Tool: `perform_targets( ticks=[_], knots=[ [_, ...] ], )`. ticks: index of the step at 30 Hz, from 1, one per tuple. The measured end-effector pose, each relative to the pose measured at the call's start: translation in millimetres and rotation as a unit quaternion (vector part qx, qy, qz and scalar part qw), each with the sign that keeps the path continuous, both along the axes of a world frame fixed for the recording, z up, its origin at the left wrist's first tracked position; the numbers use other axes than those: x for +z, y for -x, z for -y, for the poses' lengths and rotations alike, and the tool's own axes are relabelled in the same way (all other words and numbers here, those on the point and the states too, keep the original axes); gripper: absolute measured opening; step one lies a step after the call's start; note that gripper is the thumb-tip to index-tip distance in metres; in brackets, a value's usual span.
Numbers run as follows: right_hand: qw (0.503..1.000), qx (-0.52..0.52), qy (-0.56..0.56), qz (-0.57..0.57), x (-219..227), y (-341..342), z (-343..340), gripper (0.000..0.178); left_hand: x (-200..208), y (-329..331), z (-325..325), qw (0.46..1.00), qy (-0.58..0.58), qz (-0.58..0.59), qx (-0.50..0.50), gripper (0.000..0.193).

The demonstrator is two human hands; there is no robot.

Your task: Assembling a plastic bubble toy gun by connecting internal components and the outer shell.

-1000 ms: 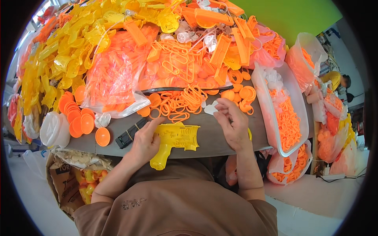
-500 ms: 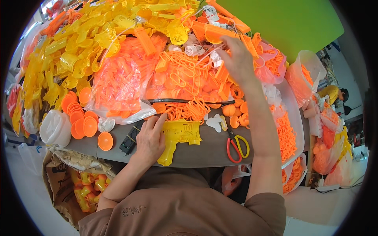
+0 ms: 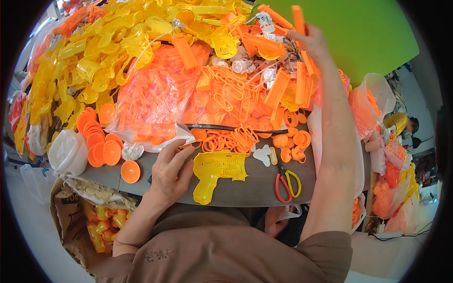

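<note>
Right hand (image 3: 312, 45), far right: closed round orange bar (image 3: 298, 20), apparently pinched low for control. Left hand (image 3: 171, 177): half-open, visibly empty, just beside yellow pistol-shaped shell (image 3: 219, 166), laid near-side, presumably for close handling. Farther right: scissors (image 3: 282, 174), likely set within reach.

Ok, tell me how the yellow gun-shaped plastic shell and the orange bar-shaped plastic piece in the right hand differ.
Shape: the yellow gun-shaped plastic shell is broad, with an angled handle; the orange bar-shaped plastic piece is narrow and straight.
Colour: the shell is yellow, the piece orange.
Place: the shell lies on the grey table, close to the left hand; the piece is held up in the right hand.
Both look like plastic.
</note>
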State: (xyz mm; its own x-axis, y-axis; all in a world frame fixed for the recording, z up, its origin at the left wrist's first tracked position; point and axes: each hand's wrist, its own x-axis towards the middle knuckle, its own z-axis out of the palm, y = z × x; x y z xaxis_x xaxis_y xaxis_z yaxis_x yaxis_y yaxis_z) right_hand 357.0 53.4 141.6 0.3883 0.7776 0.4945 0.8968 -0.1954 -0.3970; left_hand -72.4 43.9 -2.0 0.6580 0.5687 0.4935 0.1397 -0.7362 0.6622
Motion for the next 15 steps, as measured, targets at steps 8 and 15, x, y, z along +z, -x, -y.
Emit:
perform_targets(
  ticks=[8, 15],
  knots=[
    [0.975, -0.097, -0.163, -0.12, 67, 29, 11, 0.055, 21, -18, -8, 0.996, 0.041, 0.044, -0.059, 0.029],
    [0.999, -0.009, -0.029, 0.014, 14, 5, -10, 0.052, 21, -38, -6, 0.994, 0.015, 0.056, -0.094, 0.027]
  ],
)
